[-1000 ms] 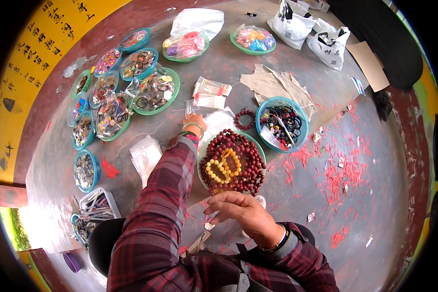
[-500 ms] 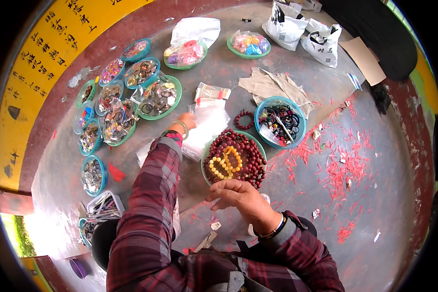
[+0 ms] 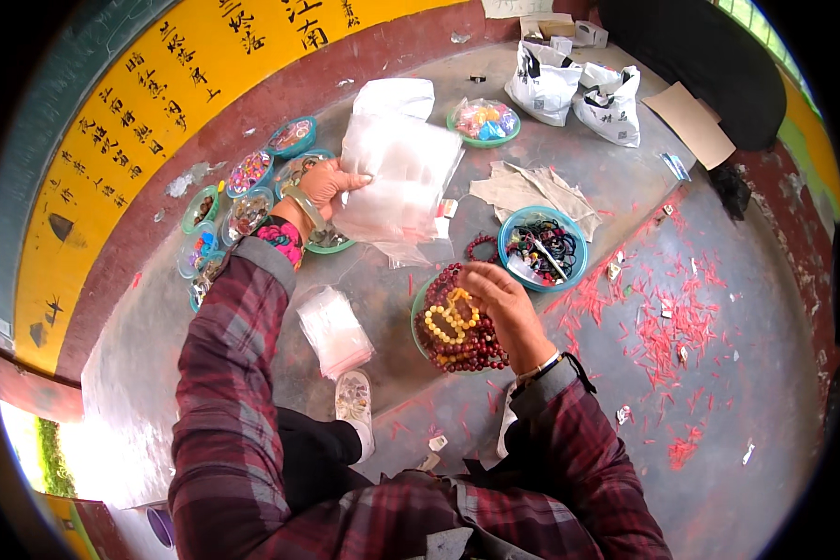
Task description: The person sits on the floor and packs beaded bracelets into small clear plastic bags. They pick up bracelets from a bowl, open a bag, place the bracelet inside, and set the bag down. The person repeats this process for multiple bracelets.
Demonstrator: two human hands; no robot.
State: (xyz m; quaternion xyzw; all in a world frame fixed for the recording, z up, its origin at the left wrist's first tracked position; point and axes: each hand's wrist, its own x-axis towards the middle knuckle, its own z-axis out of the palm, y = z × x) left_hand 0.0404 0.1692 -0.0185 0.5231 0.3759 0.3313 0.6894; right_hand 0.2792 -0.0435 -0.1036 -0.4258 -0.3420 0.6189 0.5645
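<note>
A stack of clear plastic bags (image 3: 397,173) is lifted off the floor in my left hand (image 3: 319,189), whose thumb presses on the sheets. It hides part of the bowls behind it. My right hand (image 3: 511,313) hovers at the right side of a green bowl (image 3: 416,322), fingers loosely bent and apart, with nothing visible in them. Dark red bead strands (image 3: 481,350) fill that bowl, and a yellow bead strand (image 3: 453,322) lies on top. A dark red bead bracelet (image 3: 482,247) rests on the floor just beyond.
Another pile of clear bags (image 3: 334,331) lies near my shoe (image 3: 354,401). A blue bowl of dark cords (image 3: 543,247) stands at the right, beside a beige cloth (image 3: 537,198). Several bowls of trinkets (image 3: 249,173) stand at the left. Red scraps (image 3: 672,327) litter the floor; white carrier bags (image 3: 543,84) stand far off.
My left hand has raised the stack of clear bags off the floor, uncovering the pile below. My right hand has shifted right and up beside the bead bowl. The view has tilted.
</note>
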